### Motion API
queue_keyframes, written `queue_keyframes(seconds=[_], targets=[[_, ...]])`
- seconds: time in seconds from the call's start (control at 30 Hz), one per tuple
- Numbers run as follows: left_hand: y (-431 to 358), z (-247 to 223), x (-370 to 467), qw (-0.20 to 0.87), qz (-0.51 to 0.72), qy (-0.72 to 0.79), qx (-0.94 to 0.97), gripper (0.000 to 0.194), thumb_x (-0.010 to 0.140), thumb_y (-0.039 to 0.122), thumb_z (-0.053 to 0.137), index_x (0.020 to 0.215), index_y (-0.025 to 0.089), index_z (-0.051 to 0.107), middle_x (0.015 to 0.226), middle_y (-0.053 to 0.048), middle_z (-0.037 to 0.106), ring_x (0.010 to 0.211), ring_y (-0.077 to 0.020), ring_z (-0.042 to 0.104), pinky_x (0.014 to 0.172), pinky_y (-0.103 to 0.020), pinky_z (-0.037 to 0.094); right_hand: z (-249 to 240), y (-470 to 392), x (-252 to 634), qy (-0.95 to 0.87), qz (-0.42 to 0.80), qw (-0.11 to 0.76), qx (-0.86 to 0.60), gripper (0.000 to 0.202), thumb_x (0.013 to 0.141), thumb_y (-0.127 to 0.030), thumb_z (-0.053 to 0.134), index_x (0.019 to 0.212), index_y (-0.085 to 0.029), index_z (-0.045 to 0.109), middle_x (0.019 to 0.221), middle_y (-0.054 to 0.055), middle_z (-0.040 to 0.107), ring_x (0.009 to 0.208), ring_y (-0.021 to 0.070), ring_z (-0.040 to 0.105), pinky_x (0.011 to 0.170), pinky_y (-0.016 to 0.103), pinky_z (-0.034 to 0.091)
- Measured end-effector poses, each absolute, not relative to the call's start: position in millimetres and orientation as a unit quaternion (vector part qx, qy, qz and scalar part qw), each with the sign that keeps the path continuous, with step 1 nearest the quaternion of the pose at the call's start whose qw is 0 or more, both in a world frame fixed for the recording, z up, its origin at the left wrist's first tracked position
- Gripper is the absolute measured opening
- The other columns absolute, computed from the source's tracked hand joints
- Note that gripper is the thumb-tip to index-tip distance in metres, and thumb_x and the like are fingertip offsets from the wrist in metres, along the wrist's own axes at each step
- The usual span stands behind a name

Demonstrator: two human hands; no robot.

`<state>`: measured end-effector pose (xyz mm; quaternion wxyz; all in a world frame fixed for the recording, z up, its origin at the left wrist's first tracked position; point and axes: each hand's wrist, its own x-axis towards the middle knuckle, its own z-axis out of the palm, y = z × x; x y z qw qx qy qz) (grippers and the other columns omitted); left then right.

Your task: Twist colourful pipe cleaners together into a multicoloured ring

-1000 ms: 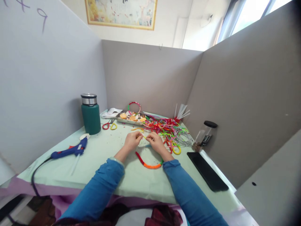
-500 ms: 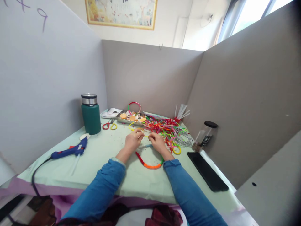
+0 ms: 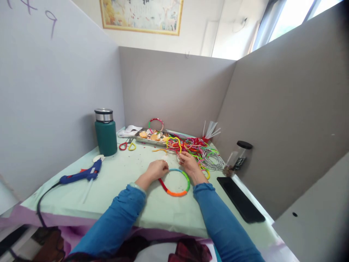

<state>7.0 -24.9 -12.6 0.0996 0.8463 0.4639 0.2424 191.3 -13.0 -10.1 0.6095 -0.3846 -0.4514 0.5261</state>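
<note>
A ring [image 3: 176, 194] wrapped in red, orange, green and blue sections lies on the pale tablecloth in front of me. My left hand [image 3: 156, 171] pinches the ring at its upper left, and the fingers hide that stretch of it. Just past the ring's right side, my right hand [image 3: 190, 165] holds the end of a yellow yarn strand [image 3: 180, 143] between thumb and fingers. That strand curves up and leftward over a tangled pile of coloured yarn [image 3: 195, 145]. A short orange-yellow strand [image 3: 160, 150] rests on the cloth beyond my left hand.
At left are a blue glue gun [image 3: 81, 175] with a cord and a green bottle [image 3: 105, 137]. Scissors [image 3: 127, 146] and a metal tray [image 3: 148, 141] of round pieces lie behind. A finished-looking ring [image 3: 156, 119], a lidded jar [image 3: 240, 156] and a black phone-like slab [image 3: 240, 198] are also here.
My hands, earlier together over the yellow strand, have moved apart. The left came down to the ring; the right went rightward with the strand, which now arches over the pile.
</note>
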Motion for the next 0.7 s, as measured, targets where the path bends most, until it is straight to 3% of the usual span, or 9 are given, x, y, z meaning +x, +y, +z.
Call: queue_keyframes(seconds=[0.27,0.4,0.53,0.7], targets=[[-18,-15,7,0.115,0.284,0.481,0.822,0.015,0.073,0.028,0.051,0.075,0.020,0.064,0.071,-0.004,0.064,0.067,-0.0156,0.055,0.058,-0.024,0.034,-13,-16,184,-0.595,0.427,0.568,-0.375,0.018,0.063,-0.029,0.063,0.074,-0.018,0.055,0.062,-0.005,0.051,0.054,0.0080,0.043,0.052,0.021,0.034],[-10,-18,5,0.263,0.317,0.442,0.797,0.021,0.075,0.030,0.048,0.072,0.016,0.063,0.064,-0.003,0.063,0.054,-0.0112,0.049,0.052,-0.023,0.034,-10,-21,180,-0.661,0.412,0.507,-0.369,0.014,0.065,-0.029,0.062,0.069,-0.016,0.058,0.064,-0.004,0.052,0.059,0.0090,0.044,0.056,0.021,0.034],[-6,-21,2,0.452,0.335,0.411,0.717,0.027,0.073,0.030,0.050,0.089,0.011,0.062,0.071,-0.006,0.065,0.047,-0.0082,0.046,0.045,-0.021,0.033,-8,-23,180,-0.644,0.431,0.516,-0.366,0.012,0.065,-0.026,0.062,0.068,-0.016,0.056,0.062,-0.004,0.050,0.057,0.0082,0.043,0.055,0.021,0.032],[-9,-16,1,0.550,0.325,0.416,0.647,0.041,0.075,0.044,0.051,0.088,0.007,0.062,0.074,-0.011,0.066,0.045,-0.0071,0.046,0.045,-0.021,0.034,-7,-27,182,-0.633,0.471,0.500,-0.358,0.014,0.066,-0.027,0.062,0.071,-0.016,0.056,0.065,-0.004,0.051,0.057,0.0080,0.043,0.055,0.021,0.033]])
